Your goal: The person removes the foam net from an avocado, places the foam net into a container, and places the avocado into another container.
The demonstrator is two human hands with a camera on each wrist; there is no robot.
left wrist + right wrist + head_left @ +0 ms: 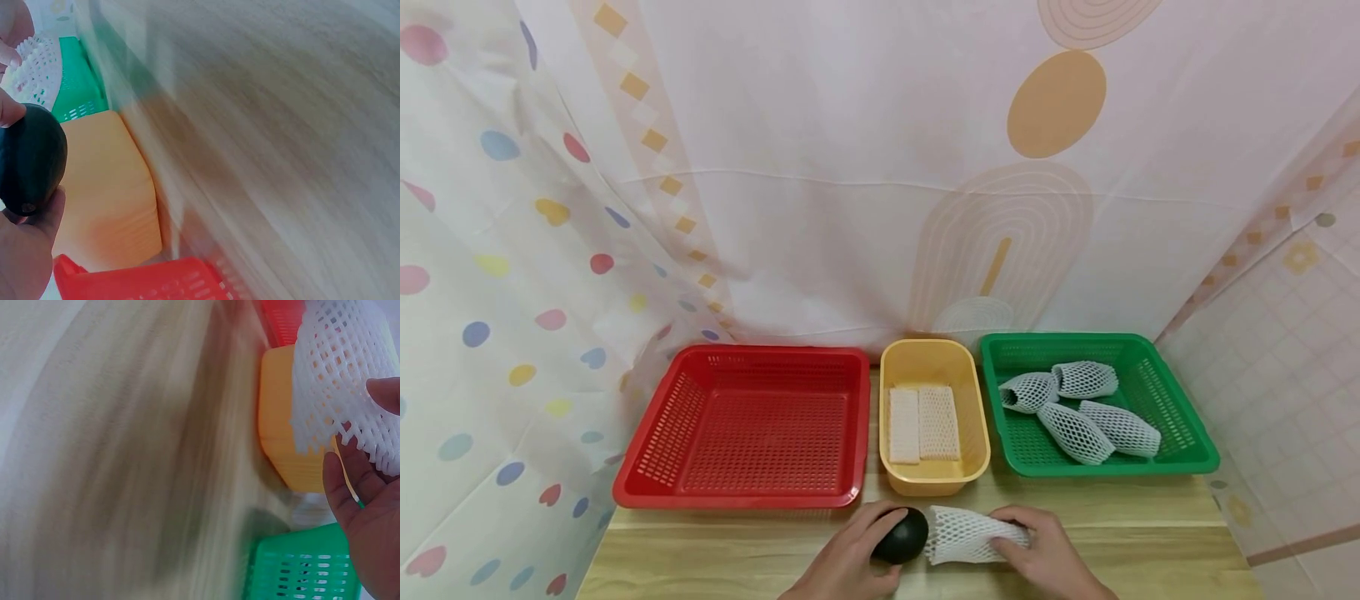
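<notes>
A smooth dark green avocado (901, 537) is gripped between the thumb and fingers of my left hand (856, 554); in the left wrist view the avocado (32, 159) shows its small stem scar. Just to its right, my right hand (1045, 550) holds a white foam net sleeve (966, 535), its open end facing the avocado. The right wrist view shows the thumb on the outside of the sleeve (340, 381) and fingertips at its near opening. Sleeve and avocado are very close in the head view; whether they touch I cannot tell.
Behind the hands stands a yellow bin (934, 483) with two flat foam nets (938, 423) in it. A red basket (741, 502) stands left. The green basket (1105, 469) at right holds several rounded-out foam nets (1075, 433). Patterned curtains (820, 250) hang behind the wooden table (700, 550).
</notes>
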